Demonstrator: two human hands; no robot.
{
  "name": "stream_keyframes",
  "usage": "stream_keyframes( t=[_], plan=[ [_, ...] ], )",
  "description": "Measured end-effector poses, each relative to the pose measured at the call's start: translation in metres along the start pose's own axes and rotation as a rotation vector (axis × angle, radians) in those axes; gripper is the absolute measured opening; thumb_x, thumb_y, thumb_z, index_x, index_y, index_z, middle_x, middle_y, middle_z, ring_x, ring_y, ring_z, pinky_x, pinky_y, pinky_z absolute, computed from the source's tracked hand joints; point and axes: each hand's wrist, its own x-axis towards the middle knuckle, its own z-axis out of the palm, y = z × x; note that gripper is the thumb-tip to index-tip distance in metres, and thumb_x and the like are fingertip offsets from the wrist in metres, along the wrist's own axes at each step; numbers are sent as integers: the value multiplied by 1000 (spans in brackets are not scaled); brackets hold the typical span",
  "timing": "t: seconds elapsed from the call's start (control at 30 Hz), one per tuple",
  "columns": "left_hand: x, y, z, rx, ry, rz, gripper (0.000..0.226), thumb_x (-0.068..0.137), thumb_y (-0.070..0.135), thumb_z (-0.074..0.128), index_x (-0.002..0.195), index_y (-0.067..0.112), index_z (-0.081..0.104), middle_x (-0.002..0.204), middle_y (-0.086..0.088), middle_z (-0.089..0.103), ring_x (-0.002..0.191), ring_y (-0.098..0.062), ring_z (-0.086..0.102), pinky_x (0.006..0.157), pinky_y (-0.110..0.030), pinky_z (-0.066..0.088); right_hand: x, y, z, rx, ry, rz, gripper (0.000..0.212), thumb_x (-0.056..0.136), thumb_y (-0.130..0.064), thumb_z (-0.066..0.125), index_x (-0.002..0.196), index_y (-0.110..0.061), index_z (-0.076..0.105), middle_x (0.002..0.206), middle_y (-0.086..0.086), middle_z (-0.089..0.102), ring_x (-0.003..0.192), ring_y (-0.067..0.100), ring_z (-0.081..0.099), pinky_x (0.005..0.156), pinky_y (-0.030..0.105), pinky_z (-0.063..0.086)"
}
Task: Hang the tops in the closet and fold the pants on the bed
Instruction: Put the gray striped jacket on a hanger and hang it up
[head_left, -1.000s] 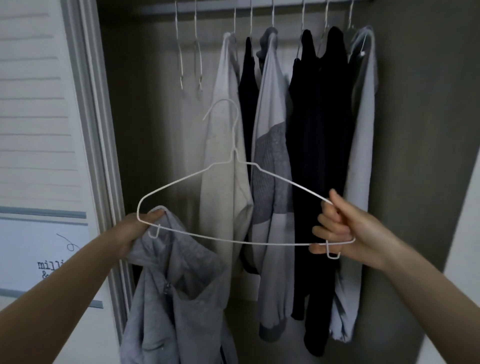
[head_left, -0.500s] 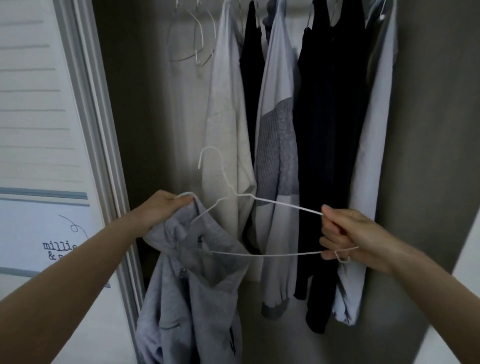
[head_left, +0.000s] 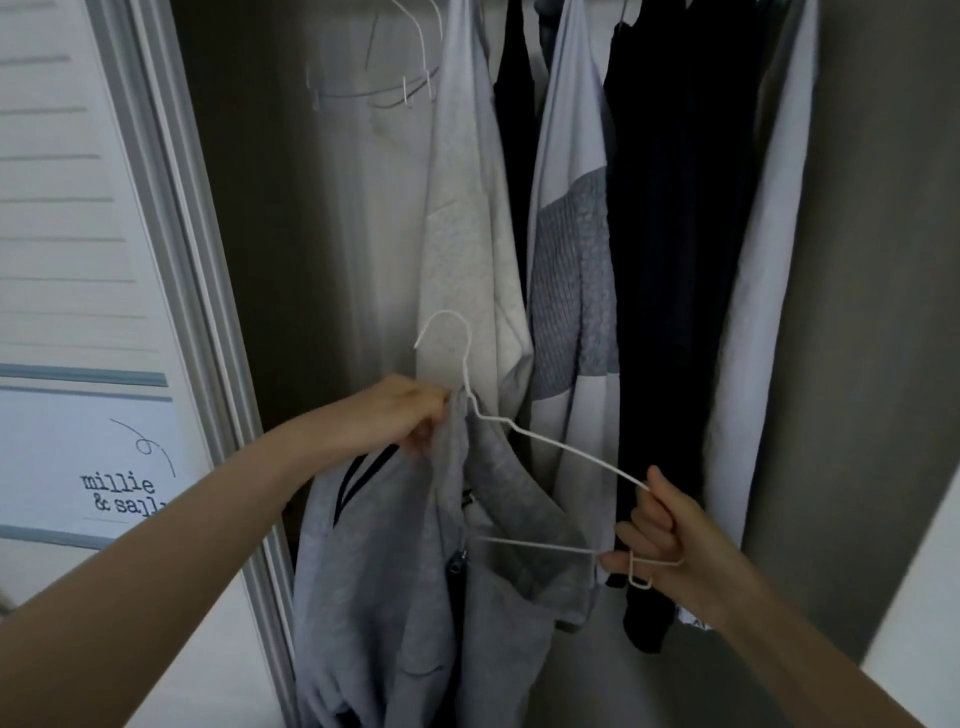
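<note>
grey hoodie, bunched in the left hand, now covers the white wire hanger's left shoulder, bare a second ago — one side threaded. right hand grips the hanger's free corner before hung tops — other shoulder remains.
</note>
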Motion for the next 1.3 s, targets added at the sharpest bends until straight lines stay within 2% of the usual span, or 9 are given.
stream_keyframes(
  t=[0.17, 0.37, 0.47, 0.6, 0.7, 0.83, 0.97, 1.1, 1.3],
  plan=[
    [-11, -25, 4, 819, 133, 138, 36, 97, 57, 27, 124, 50, 51, 106, 8, 40, 101, -15, 40, 93, -39, 34, -12, -5, 1, -29, -42, -21, 50, 90, -41, 43, 46, -18, 40, 42, -1, 13, 39, 11, 17, 59, 36, 47],
    [-14, -35, 11, 70, 5, 295, 26, 94, 45, 49, 111, 30, 63, 108, 10, 67, 103, -7, 64, 92, -23, 50, -21, -26, 20, -271, -187, -11, 48, 95, -36, 41, 52, -15, 43, 42, -3, 24, 39, 10, 26, 59, 33, 49],
    [-15, -30, 15, -182, -21, 196, 29, 86, 38, 57, 110, 26, 68, 113, -2, 68, 110, -19, 64, 99, -39, 47, -25, -34, 21, -257, -245, 58, 47, 97, -33, 39, 57, -10, 45, 45, 0, 25, 43, 12, 28, 61, 33, 42],
    [-23, -17, 23, -122, 163, 251, 64, 73, 77, 57, 81, 14, 67, 83, -8, 67, 81, -13, 65, 77, -20, 51, -34, -29, 30, -205, -462, 142, 29, 91, -28, 57, 72, -6, 52, 70, 10, 36, 67, 22, 39, 67, 38, 39],
    [-27, -8, 31, -124, 210, 185, 71, 60, 77, 68, 63, 6, 62, 65, -12, 57, 62, -17, 57, 63, -22, 47, -35, -7, 37, -180, -687, 200, 16, 91, -14, 59, 98, -1, 54, 98, 15, 46, 97, 30, 50, 82, 53, 50],
    [-30, -10, 27, -246, 350, 141, 80, 68, 57, 74, 82, -20, 58, 82, -39, 57, 69, -36, 60, 73, -35, 48, -20, 12, 27, -95, -512, 267, 36, 92, -34, 59, 106, -1, 61, 114, 17, 59, 104, 28, 60, 84, 52, 52],
    [-30, -17, 15, -299, 484, 118, 63, 80, 46, 70, 78, -17, 59, 73, -28, 56, 69, -26, 53, 71, -36, 45, -10, 36, 20, -847, -353, -107, 37, 87, 5, 56, 119, -13, 63, 118, 4, 64, 109, 20, 59, 92, 41, 48],
    [-29, -23, 10, -277, 531, 121, 52, 84, 45, 69, 71, -5, 61, 68, -13, 52, 63, -22, 47, 65, -33, 42, -9, 68, 33, -1598, -667, -436, 42, 86, -22, 53, 128, -26, 53, 130, -9, 48, 118, 5, 48, 87, 20, 41],
    [-41, -52, -1, -197, 596, 27, 47, 72, 57, 71, 50, 18, 59, 53, -1, 57, 50, -11, 56, 60, -23, 48, -9, 19, 12, -1788, -500, -673, 6, 93, -23, 58, 95, -18, 60, 108, 1, 57, 95, 12, 52, 78, 24, 43]
  ],
)
